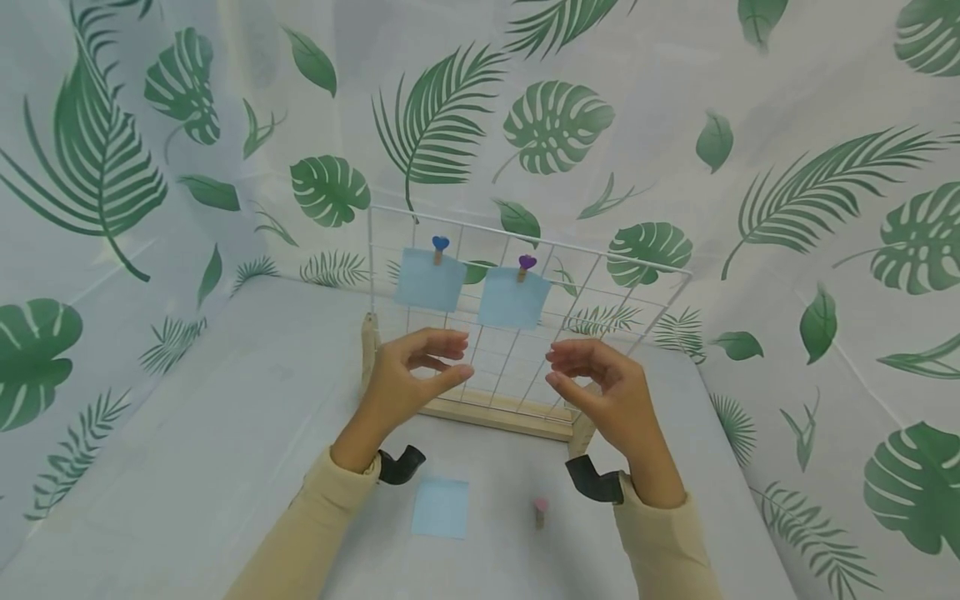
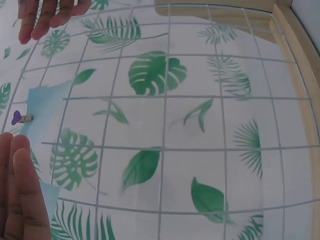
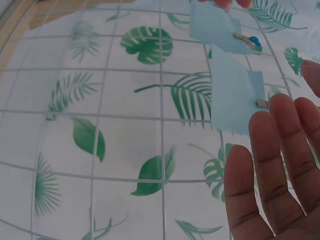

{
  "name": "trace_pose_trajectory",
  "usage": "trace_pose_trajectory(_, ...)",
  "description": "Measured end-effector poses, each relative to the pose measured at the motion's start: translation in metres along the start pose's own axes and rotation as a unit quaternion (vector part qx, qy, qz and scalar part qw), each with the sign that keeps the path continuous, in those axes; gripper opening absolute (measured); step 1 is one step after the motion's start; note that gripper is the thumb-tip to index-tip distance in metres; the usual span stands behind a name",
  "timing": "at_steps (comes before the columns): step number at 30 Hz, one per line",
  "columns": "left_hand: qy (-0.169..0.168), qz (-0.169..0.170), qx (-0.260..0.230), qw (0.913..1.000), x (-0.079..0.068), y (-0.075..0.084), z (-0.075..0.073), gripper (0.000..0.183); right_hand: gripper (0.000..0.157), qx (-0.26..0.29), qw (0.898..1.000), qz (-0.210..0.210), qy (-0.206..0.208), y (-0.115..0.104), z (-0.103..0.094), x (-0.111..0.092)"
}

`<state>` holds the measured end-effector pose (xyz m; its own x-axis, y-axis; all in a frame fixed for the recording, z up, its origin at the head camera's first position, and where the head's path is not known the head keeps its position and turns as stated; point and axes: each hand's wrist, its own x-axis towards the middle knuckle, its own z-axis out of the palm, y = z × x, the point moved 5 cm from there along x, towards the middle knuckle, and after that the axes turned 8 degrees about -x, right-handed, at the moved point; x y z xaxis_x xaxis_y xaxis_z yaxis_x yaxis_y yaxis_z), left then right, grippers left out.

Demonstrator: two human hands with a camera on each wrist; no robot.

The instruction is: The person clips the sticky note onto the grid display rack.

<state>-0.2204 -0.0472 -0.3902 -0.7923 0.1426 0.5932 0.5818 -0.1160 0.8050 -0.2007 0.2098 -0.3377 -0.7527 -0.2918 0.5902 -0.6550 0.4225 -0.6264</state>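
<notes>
Two light blue paper squares hang on a white wire grid (image 1: 495, 362). A clothespin with a blue heart (image 1: 440, 243) clips the left paper (image 1: 429, 283), and one with a purple heart (image 1: 527, 262) clips the right paper (image 1: 513, 300). My left hand (image 1: 420, 362) is in front of the grid below the left paper, fingers relaxed and holding nothing. Below and right of the right paper is my right hand (image 1: 600, 375), also with nothing between thumb and fingers. On the table lie a third blue paper (image 1: 440, 508) and a clothespin with a pink heart (image 1: 540, 512).
The grid stands in a wooden base (image 1: 502, 419) on a white tabletop (image 1: 262, 400). Behind and beside it hangs a white curtain (image 1: 667, 100) with green leaf prints. Black curved pieces (image 1: 401, 465) stick out at both wrists.
</notes>
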Motion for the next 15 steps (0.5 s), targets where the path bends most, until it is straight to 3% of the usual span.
trace_pose_trajectory(15, 0.017, -0.038, 0.000, 0.9991, -0.025, -0.013, -0.009, 0.035, 0.033, 0.002, 1.000, 0.013, -0.008, 0.015, 0.002, -0.022)
